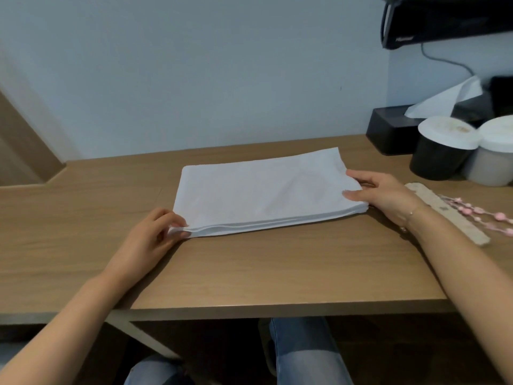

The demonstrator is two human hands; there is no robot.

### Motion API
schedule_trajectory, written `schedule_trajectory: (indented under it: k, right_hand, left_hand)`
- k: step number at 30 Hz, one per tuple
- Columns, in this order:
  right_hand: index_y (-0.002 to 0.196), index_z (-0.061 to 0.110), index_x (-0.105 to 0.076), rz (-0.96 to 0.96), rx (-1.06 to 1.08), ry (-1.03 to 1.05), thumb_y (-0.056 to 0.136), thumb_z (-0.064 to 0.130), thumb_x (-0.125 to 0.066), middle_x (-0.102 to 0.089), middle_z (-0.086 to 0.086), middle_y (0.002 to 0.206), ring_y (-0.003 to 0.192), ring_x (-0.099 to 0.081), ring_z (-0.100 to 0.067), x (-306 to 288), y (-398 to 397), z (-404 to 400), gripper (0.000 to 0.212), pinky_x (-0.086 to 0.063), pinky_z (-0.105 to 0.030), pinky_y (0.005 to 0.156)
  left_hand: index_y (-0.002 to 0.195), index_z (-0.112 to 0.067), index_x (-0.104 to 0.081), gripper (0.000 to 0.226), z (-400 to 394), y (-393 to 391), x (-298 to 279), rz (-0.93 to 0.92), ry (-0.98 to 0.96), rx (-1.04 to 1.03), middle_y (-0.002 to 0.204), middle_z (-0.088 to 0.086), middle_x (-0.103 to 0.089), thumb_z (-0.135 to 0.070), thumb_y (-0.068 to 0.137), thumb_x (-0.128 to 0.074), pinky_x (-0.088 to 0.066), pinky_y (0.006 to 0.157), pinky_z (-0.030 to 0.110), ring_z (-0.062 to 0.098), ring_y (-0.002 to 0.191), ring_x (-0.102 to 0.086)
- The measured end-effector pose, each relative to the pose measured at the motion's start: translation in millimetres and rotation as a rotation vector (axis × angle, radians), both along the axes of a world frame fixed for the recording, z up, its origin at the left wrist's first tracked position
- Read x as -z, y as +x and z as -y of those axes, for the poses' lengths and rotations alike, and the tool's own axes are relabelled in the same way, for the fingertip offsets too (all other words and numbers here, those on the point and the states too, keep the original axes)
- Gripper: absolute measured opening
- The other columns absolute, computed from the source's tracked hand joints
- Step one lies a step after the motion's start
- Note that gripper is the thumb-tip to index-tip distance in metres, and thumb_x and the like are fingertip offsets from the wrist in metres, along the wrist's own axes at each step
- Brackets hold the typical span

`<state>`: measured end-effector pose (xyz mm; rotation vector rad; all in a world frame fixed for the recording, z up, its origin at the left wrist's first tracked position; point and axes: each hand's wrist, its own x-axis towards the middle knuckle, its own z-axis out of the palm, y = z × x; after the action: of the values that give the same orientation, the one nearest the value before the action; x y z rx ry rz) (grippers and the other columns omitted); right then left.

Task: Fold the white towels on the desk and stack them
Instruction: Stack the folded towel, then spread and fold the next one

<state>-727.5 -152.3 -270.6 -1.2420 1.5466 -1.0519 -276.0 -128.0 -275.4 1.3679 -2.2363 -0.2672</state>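
White cloth lies folded into a flat rectangle near the middle of the wooden worktop (249,273): this white towel (261,193) shows several layers along its near edge, and it sits slightly askew, its right end farther back than its left. The left hand (151,237) is at the towel's near left corner, its fingers (177,219) curled and pinching the corner layers between thumb and fingertips, with the corner lifted a little off the wood. The right hand (385,194) is at the towel's right end; its thumb lies on top of the cloth near the near right corner, while the other fingers reach along the right edge, loosely spread, and whether they grip the layers or only rest against them is hard to tell. Both forearms stretch in from the near edge of the worktop, and a thin bracelet (409,215) circles the right wrist. Just beside the right hand lies a pale strip (447,215) with a string of pink beads (483,213) across it. Farther back on the right stand two round containers with white lids, one dark (441,151) and one pale (494,159), and behind them a black tissue box (391,129) with a white tissue sticking up.
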Motion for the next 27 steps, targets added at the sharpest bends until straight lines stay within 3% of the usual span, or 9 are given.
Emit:
schedule_trajectory:
  k: [2,6,9,14,16,18,22,25,27]
  right_hand:
    - [0.140,0.016,-0.048,0.002,0.003,0.003,0.083,0.005,-0.071,-0.050,0.009,0.118,0.084,-0.053,0.002,-1.6,0.1,0.2,0.062,-0.044,-0.002,0.053]
    - [0.141,0.010,-0.047,0.036,0.001,0.015,0.082,-0.001,-0.070,-0.054,-0.002,0.131,0.099,-0.057,-0.007,-3.8,1.3,0.4,0.063,-0.045,-0.015,0.081]
    - [0.140,0.010,-0.048,0.041,0.008,0.021,0.080,-0.003,-0.071,-0.056,0.003,0.119,0.089,-0.056,-0.003,-3.9,2.9,0.0,0.066,-0.048,-0.013,0.071]
    - [0.136,0.017,-0.053,-0.202,0.041,-0.081,0.076,0.011,-0.079,-0.053,0.016,0.105,0.081,-0.050,0.004,-1.6,6.0,-3.7,0.066,-0.039,-0.012,0.074]
    - [0.135,0.018,-0.055,-0.366,0.089,-0.204,0.080,0.017,-0.077,-0.051,0.013,0.113,0.083,-0.051,-0.001,-1.1,6.0,-6.8,0.059,-0.039,-0.012,0.071]
    - [0.132,0.018,-0.058,-0.413,0.154,-0.307,0.085,0.018,-0.072,-0.048,0.005,0.126,0.094,-0.051,-0.010,-4.0,6.0,-8.3,0.049,-0.043,-0.019,0.080]
    - [0.122,0.010,-0.065,-0.471,0.132,-0.469,0.092,0.010,-0.061,-0.053,-0.004,0.131,0.119,-0.050,-0.019,-29.5,26.6,5.3,0.030,-0.041,-0.030,0.101]
    - [0.127,0.009,-0.062,-0.640,-0.106,-0.454,0.097,0.016,-0.054,-0.050,-0.007,0.141,0.133,-0.041,-0.023,-49.2,73.1,28.5,0.032,-0.028,-0.031,0.112]
    - [0.139,0.013,-0.051,-0.776,-0.258,-0.395,0.101,0.027,-0.047,-0.035,-0.005,0.154,0.142,-0.028,-0.021,-49.1,111.6,45.9,0.041,-0.019,-0.027,0.113]
  left_hand:
    - [0.099,-0.027,-0.064,0.013,-1.7,2.4,-1.4,-0.015,-0.059,-0.007,0.104,-0.015,-0.055,-0.033,0.089,-0.059,-0.053,0.070,0.035,0.005,0.081,-0.057]
    - [0.093,-0.017,-0.067,0.018,0.3,1.4,-5.1,-0.108,-0.242,-0.095,0.098,-0.007,-0.055,-0.003,0.084,-0.070,-0.047,0.067,0.029,0.013,0.077,-0.056]
    - [0.082,-0.015,-0.063,0.019,-0.5,-2.3,-0.3,-0.088,-0.148,-0.121,0.094,-0.003,-0.057,0.002,0.081,-0.072,-0.049,0.067,0.038,0.018,0.076,-0.057]
    - [0.084,-0.034,-0.064,0.016,-7.2,5.1,-16.4,0.077,0.045,-0.092,0.098,-0.016,-0.058,-0.021,0.085,-0.073,-0.049,0.066,0.028,0.002,0.079,-0.056]
    - [0.085,-0.044,-0.062,0.006,-8.5,3.4,-31.0,0.189,0.130,-0.085,0.100,-0.022,-0.055,-0.049,0.087,-0.062,-0.045,0.068,0.026,-0.001,0.084,-0.053]
    - [0.084,-0.042,-0.064,0.025,-4.1,-2.6,-45.1,0.237,0.053,-0.085,0.098,-0.023,-0.054,-0.063,0.084,-0.049,-0.042,0.073,0.029,0.000,0.089,-0.050]
    - [0.112,-0.029,-0.065,0.023,30.0,-44.3,-72.5,0.072,-0.145,-0.098,0.114,-0.008,-0.055,-0.038,0.092,-0.059,-0.041,0.082,0.033,0.015,0.108,-0.049]
    - [0.130,-0.023,-0.057,0.039,73.5,-91.4,-76.5,0.232,-0.068,-0.097,0.134,-0.001,-0.054,-0.041,0.096,-0.053,-0.040,0.096,0.036,0.020,0.124,-0.046]
    - [0.143,-0.023,-0.045,0.050,93.6,-114.6,-61.8,0.385,0.055,-0.169,0.151,0.001,-0.041,-0.047,0.100,-0.043,-0.030,0.111,0.039,0.023,0.138,-0.037]
